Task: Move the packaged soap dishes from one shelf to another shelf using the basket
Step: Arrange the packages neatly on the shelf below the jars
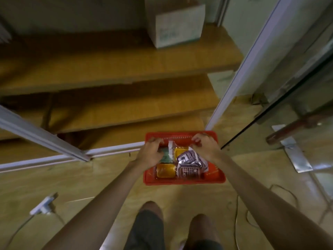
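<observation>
On the floor, just near of the low wooden shelves [111, 112], a red slotted plastic basket [216, 179] is seen, loaded with packaged soap dishes [187, 165], yellow and purple-printed. A spill could be caused if the basket is lifted unevenly, since the slippery packs are piled loosely. The left hand [151, 152] is curled over the far-left rim; the right hand [205, 147] is clenched on the far-right rim.
</observation>
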`<state>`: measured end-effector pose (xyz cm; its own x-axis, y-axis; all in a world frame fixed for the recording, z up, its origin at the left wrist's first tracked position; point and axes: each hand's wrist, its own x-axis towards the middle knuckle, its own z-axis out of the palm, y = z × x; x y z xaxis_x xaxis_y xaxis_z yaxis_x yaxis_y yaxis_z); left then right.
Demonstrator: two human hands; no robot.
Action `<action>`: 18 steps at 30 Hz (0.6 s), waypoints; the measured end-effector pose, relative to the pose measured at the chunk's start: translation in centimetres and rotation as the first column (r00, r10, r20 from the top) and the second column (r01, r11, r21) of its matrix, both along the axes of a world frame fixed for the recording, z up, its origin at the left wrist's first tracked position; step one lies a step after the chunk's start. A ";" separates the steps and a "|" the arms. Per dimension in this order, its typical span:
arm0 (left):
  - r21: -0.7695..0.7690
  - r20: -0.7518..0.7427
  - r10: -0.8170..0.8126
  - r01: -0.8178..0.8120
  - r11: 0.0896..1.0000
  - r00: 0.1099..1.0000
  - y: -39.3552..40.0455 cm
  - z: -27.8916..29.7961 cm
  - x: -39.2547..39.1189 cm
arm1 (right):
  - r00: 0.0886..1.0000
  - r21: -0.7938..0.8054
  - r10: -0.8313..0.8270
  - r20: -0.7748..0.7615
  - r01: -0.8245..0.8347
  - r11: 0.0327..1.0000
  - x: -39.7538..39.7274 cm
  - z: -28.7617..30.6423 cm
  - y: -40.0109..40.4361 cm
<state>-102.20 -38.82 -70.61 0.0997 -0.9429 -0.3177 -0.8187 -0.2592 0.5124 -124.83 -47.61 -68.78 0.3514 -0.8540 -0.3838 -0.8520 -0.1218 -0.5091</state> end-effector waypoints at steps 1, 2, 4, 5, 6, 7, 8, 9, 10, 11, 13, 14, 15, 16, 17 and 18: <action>0.022 0.001 -0.009 0.009 1.000 1.000 -0.2 -3.1 -0.2 | 1.000 0.005 -0.014 0.013 0.014 1.000 -0.2 -3.0 -0.2; 0.059 -0.001 -0.014 0.014 0.998 1.000 -0.4 -6.1 -0.4 | 0.999 0.013 -0.026 0.018 0.026 1.000 -0.4 -6.1 -0.2; 0.141 -0.021 -0.026 0.029 0.990 0.999 -1.1 -12.2 -0.7 | 0.999 0.040 -0.050 0.014 0.049 0.998 -0.7 -12.2 -0.6; 0.176 -0.028 -0.039 0.043 0.983 0.999 -1.5 -15.1 -0.8 | 0.998 0.053 -0.057 0.009 0.057 0.997 -0.7 -15.0 -0.7; 0.204 -0.031 -0.051 0.056 0.977 0.998 -2.0 -17.9 -0.9 | 0.998 0.058 -0.061 0.001 0.061 0.996 -0.7 -17.5 -0.9; 0.232 -0.031 -0.060 0.065 0.971 0.998 -2.3 -20.8 -1.0 | 0.998 0.065 -0.056 -0.015 0.057 0.996 -0.6 -20.0 -1.2; 0.255 -0.022 -0.073 0.076 0.964 0.997 -2.6 -23.4 -1.0 | 0.998 0.072 -0.043 -0.035 0.046 0.996 -0.5 -22.5 -1.6; 0.274 -0.003 -0.094 0.092 0.957 0.996 -2.9 -25.9 -0.9 | 0.998 0.081 -0.029 -0.052 0.033 0.996 -0.4 -24.8 -2.0; 0.295 0.025 -0.122 0.109 0.949 0.992 -3.2 -28.1 -0.8 | 0.998 0.090 -0.011 -0.069 0.017 0.996 -0.3 -26.9 -2.5; 0.319 0.051 -0.149 0.125 0.940 0.988 -3.4 -30.1 -0.7 | 0.996 0.108 0.008 -0.091 0.002 0.994 -0.2 -28.9 -3.0; 0.388 0.083 -0.197 0.150 0.909 0.977 -3.6 -33.5 -0.6 | 0.980 0.147 0.096 -0.177 -0.070 0.987 0.1 -32.0 -3.7; 0.422 0.102 -0.233 0.170 0.891 0.967 -3.8 -35.1 -0.7 | 0.961 0.151 0.147 -0.235 -0.113 0.982 0.1 -33.7 -4.0; 0.451 0.116 -0.260 0.183 0.874 0.958 -3.9 -36.3 -0.6 | 0.939 0.156 0.181 -0.292 -0.140 0.978 0.0 -34.8 -4.0; 0.478 0.136 -0.279 0.184 0.859 0.951 -3.9 -37.4 -0.6 | 0.918 0.157 0.202 -0.342 -0.156 0.975 -0.1 -35.8 -3.9; 0.497 0.155 -0.293 0.182 0.849 0.943 -3.9 -38.7 -0.7 | 0.901 0.157 0.211 -0.378 -0.163 0.974 -0.2 -37.1 -3.8; 0.506 0.186 -0.310 0.180 0.844 0.932 -3.8 -39.9 -0.8 | 0.888 0.161 0.216 -0.406 -0.163 0.973 -0.5 -38.3 -3.7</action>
